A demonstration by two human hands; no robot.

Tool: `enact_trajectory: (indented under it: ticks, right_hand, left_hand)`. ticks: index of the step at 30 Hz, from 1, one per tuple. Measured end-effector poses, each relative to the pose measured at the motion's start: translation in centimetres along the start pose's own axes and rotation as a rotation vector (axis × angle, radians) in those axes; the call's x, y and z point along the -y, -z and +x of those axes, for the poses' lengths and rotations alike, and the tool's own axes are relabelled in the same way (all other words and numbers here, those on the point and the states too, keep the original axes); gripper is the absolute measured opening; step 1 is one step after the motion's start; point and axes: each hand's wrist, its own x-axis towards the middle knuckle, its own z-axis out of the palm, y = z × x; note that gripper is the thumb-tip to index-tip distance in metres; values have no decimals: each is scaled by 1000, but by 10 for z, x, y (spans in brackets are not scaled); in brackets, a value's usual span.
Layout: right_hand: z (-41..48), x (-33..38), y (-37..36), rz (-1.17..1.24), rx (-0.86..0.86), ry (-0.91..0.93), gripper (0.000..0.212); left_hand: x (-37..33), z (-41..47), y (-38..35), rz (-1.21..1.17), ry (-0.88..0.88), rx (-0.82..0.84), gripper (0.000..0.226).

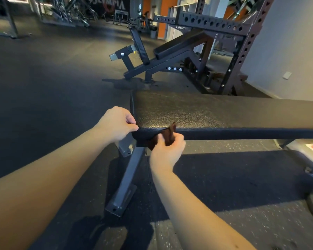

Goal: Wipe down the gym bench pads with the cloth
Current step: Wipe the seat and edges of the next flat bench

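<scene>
The right hand (167, 152) has its fingers clamped on a brown cloth (171, 134), held against the front side of the flat bench pad (206, 112). The left hand (116, 123) grips the pad's corner with curled fingers.

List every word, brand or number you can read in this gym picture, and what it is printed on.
"XAMSSO": white letters, mirror-reversed and partly cut off, on the rack crossbeam.
Large pale lettering on the far wall banner: too blurred to read.
No text on the bench pad or cloth.
</scene>
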Motion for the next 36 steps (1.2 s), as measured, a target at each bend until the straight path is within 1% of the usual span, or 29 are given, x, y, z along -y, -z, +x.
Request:
enact_trajectory:
  ticks: [3, 7, 10, 12, 18, 23, 25, 27, 31, 34, 36]
  right_hand:
    - [-5, 2, 1, -55, 87, 5, 27]
    - [24, 12, 27, -89, -10, 54, 20]
    - [34, 12, 33, -92, -80, 88, 24]
    - [27, 9, 24, -90, -92, 100, 24]
    - [-11, 0, -17, -86, -6, 135, 22]
    - [-47, -6, -43, -145, 173, 144, 26]
    - [-53, -5, -53, -146, 193, 116, 28]
    - [-53, -2, -55, -155, 186, 104, 27]
    - [-37, 2, -33, -222, 193, 167, 20]
    - [-17, 9, -11, -256, 137, 208, 22]
    - [-5, 15, 2, -270, 86, 182, 25]
  left_hand:
    - [3, 1, 1, -29, -2, 10, 8]
    - [6, 0, 2, -75, -5, 12, 10]
    - [11, 0, 1, -133, 20, 0, 12]
    - [13, 0, -1, -152, 27, -3, 12]
    - [18, -1, 0, -185, 21, -11, 15]
    - [33, 1, 5, -177, 48, -18, 10]
    - [38, 3, 5, -170, 60, -38, 8]
    - [42, 2, 6, -158, 76, -52, 8]
    - [49, 2, 7, -174, 82, -18, 9]
    - [49, 2, 9, -211, 78, -7, 9]
    - [49, 1, 10, -219, 81, -11, 10]
